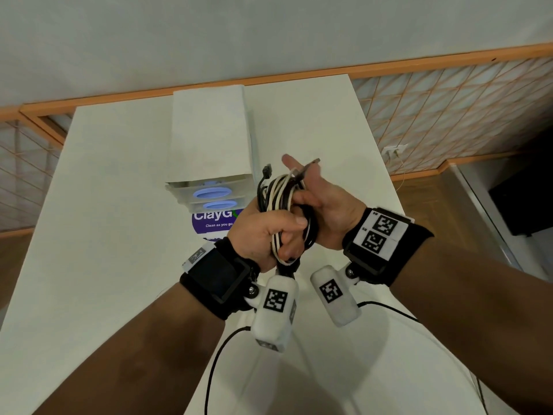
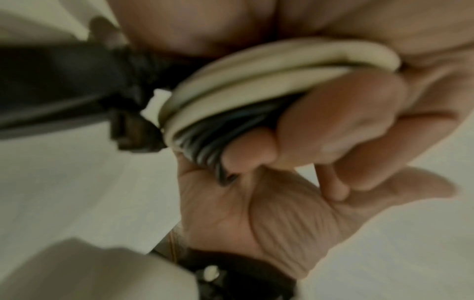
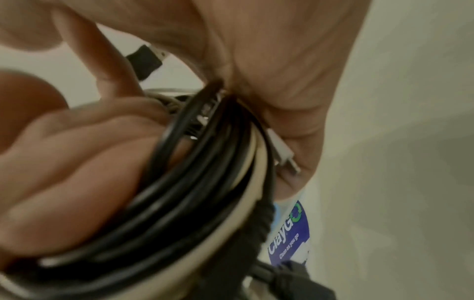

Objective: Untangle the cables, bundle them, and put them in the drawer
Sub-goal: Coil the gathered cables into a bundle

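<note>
Left hand (image 1: 263,232) grips upright cable coil (image 1: 282,199), plugs topmost.

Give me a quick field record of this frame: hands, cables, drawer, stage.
left hand: grips the coiled cable bundle
right hand: thumb hooked through the coil, fingers extended
cables: black and white, looped together, plugs sticking out on top
drawer unit: on the white table, drawers look closed
sticker: purple, in front of the unit
stage: bundled, not yet stowed

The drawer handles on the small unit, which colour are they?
The drawer handles are light blue, oval, on translucent drawer fronts. The head view shows them best.
</note>
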Demonstrator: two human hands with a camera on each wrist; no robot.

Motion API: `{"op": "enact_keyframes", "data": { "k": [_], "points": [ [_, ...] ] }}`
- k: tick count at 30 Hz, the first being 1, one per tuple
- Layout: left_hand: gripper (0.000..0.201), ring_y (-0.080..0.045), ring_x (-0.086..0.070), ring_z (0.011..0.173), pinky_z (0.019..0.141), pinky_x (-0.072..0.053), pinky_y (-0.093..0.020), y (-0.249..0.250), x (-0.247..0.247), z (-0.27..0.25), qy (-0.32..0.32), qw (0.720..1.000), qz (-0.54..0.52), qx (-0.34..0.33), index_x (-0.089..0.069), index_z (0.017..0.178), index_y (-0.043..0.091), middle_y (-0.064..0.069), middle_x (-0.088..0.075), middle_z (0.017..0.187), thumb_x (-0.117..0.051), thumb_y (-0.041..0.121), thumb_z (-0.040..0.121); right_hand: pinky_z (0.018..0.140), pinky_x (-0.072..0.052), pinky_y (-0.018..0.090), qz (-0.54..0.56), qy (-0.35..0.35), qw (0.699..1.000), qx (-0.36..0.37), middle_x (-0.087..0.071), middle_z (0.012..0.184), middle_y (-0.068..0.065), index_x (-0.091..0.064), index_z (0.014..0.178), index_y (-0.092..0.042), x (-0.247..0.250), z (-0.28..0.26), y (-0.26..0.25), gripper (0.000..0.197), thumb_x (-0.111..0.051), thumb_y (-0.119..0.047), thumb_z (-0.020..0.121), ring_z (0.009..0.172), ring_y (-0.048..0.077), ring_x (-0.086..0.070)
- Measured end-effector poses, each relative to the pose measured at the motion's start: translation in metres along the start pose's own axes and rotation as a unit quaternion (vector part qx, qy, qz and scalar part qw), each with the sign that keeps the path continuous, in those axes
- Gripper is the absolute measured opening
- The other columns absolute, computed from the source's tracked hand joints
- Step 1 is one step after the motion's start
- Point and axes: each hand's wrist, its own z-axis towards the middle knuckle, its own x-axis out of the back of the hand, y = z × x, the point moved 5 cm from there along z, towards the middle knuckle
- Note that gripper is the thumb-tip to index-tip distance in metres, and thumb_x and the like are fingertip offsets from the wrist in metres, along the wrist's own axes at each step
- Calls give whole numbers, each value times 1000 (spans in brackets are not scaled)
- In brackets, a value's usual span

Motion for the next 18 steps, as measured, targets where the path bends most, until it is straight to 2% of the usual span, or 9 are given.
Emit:
{"op": "enact_keyframes", "data": {
  "k": [1, 2, 3, 4, 7, 9, 12, 16, 18],
  "points": [
    [17, -11, -40, 27, 43, -30, -19, -1, -3, -1, -8, 1000, 8, 4, -75, 70, 14, 4, -44, 38, -61, 5, 65, 94, -44, 50, -18, 13, 1000, -8, -70, 92, 24, -45, 137, 0, 2, 1, 0, 129, -71, -82, 41, 108, 47, -50],
    [15, -13, -41, 26, 43, -31, -19, -2, -5, -1, -10, 1000, 13, 13, -73, 69, 12, 2, -44, 37, -62, 5, 63, 92, -43, 46, -21, 10, 999, -24, -64, 79, 24, -23, 143, 13, 1, 3, -1, 142, -71, -81, 48, 106, 44, -44],
    [12, -15, -41, 26, 42, -33, -18, -3, -7, 0, -15, 999, 24, 21, -71, 70, 7, 0, -43, 36, -63, 4, 61, 87, -43, 41, -20, 7, 999, -26, -55, 82, 25, -9, 144, 16, -1, 4, -3, 142, -70, -78, 57, 101, 41, -43],
    [11, -17, -42, 26, 42, -35, -19, -4, -9, 0, -24, 999, 39, 25, -70, 69, 4, -2, -42, 35, -64, 4, 60, 80, -44, 37, -21, 6, 999, -24, -50, 86, 26, -8, 144, 16, 0, 5, -2, 134, -69, -73, 64, 92, 40, -47],
    [10, -18, -44, 27, 43, -40, -19, -5, -12, -1, -54, 996, 63, 38, -68, 69, 0, -3, -42, 36, -64, 1, 59, 61, -51, 26, -25, 19, 999, -41, -59, 73, 18, -47, 136, 3, 6, 5, 0, 87, -64, -57, 75, 67, 27, -62],
    [10, -19, -45, 29, 44, -42, -19, -5, -10, -1, -63, 995, 67, 42, -68, 69, -2, -3, -43, 37, -64, 0, 60, 62, -51, 28, -29, 25, 998, -57, -61, 72, 13, -63, 104, -4, 5, 3, 4, 57, -65, -54, 77, 67, 25, -62],
    [11, -22, -50, 34, 47, -44, -21, -4, -4, 0, -33, 996, 81, 25, -69, 67, 0, -4, -43, 37, -65, 3, 57, 59, -48, 28, -65, 78, 993, -60, -56, 66, 16, -59, 72, -4, 7, 5, 5, 57, -70, -60, 69, 58, 26, -57],
    [12, -25, -54, 40, 51, -45, -25, -1, 6, 2, 19, 992, 122, 17, -69, 61, 4, -7, -42, 36, -67, 9, 50, 55, -48, 30, -102, 138, 984, -40, -55, 69, 27, -60, 71, 6, 9, 9, 5, 79, -76, -69, 54, 56, 33, -57],
    [13, -26, -54, 39, 50, -45, -25, 0, 7, 1, 22, 991, 129, 19, -69, 60, 3, -7, -41, 35, -66, 9, 49, 51, -48, 29, -82, 137, 987, -37, -56, 54, 23, -55, 54, 7, 9, 8, 8, 74, -73, -65, 64, 48, 33, -56]
  ]
}}
